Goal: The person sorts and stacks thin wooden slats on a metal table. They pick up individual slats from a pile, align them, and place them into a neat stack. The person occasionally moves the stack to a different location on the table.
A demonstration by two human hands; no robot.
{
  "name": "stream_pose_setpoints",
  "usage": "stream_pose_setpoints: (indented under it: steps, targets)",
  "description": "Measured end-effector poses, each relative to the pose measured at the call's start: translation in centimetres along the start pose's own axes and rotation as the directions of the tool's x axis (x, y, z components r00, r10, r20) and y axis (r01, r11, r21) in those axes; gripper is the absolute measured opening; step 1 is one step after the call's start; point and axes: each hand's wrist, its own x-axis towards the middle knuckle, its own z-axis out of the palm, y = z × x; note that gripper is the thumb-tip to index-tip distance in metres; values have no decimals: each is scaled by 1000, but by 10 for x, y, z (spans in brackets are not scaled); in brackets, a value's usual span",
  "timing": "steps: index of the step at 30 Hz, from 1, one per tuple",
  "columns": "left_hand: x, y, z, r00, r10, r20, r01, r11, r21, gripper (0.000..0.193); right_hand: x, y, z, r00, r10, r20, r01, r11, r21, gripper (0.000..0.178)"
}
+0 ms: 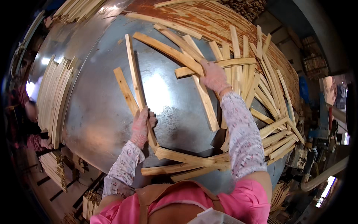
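The bench (100, 112) is a sheet-metal top, shiny with glare, in a cluttered workshop with machinery beyond its right edge. The left hand (141, 125), gloved, has its grip clamped on two long wooden slats (132, 80) lying near the bench's middle. The right hand (213, 76), gloved, presses on a crossing slat (223, 63); whether that grip is closed I cannot tell. A loose heap of slats (268, 97), too many to count, covers the bench's right side; one neat stack (54, 97) lines its left edge.

Neat stack of slats (54, 99) at left — metal tabletop (97, 112) beneath
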Motion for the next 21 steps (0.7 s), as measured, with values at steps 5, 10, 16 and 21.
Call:
stream_pose_setpoints:
  steps: [5,10,16,21]
  targets:
    - [28,-18,14,997,-62,-41,64,997,46,38,-85,-30,29,1000,29,2,-28,915,402,64]
    - [41,-45,-7,976,213,-51,-180,910,373,72,-150,-86,29,926,207,315,-360,736,573,66]
    - [-8,-25,34,803,547,237,-392,185,901,96,-105,-92,64,989,-107,102,-24,566,824,24]
    - [-18,-13,53,797,424,429,-382,-195,903,82,3,-83,78,715,344,608,-351,-575,739,29]
